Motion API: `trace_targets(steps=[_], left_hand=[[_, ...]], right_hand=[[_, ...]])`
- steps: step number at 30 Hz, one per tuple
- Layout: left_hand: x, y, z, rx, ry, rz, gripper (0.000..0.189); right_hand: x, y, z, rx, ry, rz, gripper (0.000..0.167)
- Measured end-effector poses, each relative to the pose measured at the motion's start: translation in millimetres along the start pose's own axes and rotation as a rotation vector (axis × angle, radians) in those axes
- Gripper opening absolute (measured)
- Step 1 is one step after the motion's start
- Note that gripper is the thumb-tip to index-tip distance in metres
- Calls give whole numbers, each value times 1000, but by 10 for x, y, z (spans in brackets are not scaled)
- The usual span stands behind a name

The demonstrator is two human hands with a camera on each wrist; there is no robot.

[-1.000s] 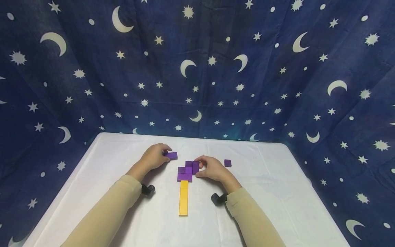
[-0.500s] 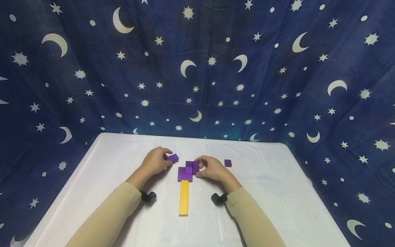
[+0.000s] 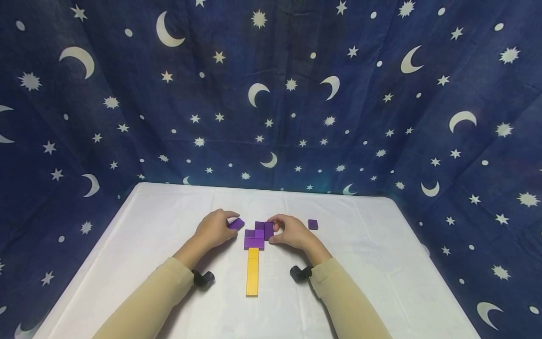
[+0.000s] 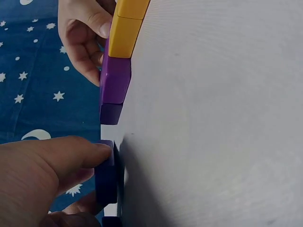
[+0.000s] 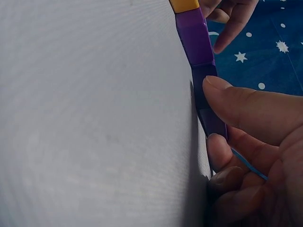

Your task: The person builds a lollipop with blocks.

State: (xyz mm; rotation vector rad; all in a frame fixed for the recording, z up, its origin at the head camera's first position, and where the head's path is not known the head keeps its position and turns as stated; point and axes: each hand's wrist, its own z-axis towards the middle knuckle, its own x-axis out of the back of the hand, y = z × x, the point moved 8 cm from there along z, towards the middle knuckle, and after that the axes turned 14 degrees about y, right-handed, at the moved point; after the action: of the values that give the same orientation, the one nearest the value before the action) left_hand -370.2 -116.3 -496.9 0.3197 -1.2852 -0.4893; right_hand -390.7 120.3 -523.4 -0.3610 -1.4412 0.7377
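My left hand (image 3: 213, 228) pinches a purple block (image 3: 237, 224) between thumb and fingers, just left of a small group of purple blocks (image 3: 254, 243). In the left wrist view, the thumb presses on one face of that block (image 4: 105, 179), with a gap between it and the group. At the group's right side, my right hand (image 3: 292, 231) holds an upright-lying purple block (image 3: 268, 230) by its ends. The right wrist view shows the thumb (image 5: 232, 97) over this block and the fingertips at its far end. Below the group runs a yellow strip of blocks (image 3: 252, 273), touching it.
A single small purple block (image 3: 313, 224) lies to the right of my right hand. Everything sits on a white-covered table (image 3: 360, 282). Behind and beside it hangs a dark blue cloth (image 3: 220, 155) with moons and stars.
My left hand has drawn its purple block toward me and slightly right, closer to the group, and the block has turned to a slant. My right hand keeps its place.
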Motion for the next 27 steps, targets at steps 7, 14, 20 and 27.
trace_targets(steps=[7,14,20,27], left_hand=[[-54,2,4,-19,-48,39,57],[-64,15,24,-44,-121,40,63],[-52,36,64,-44,-242,-7,81],[-49,86,96,-72,-310,-6,71]], right_hand=[[4,1,-4,-4,0,-4,59],[2,-2,3,-5,-1,5,58],[7,-1,2,-4,-2,14,58],[-2,5,3,2,-5,10,58]])
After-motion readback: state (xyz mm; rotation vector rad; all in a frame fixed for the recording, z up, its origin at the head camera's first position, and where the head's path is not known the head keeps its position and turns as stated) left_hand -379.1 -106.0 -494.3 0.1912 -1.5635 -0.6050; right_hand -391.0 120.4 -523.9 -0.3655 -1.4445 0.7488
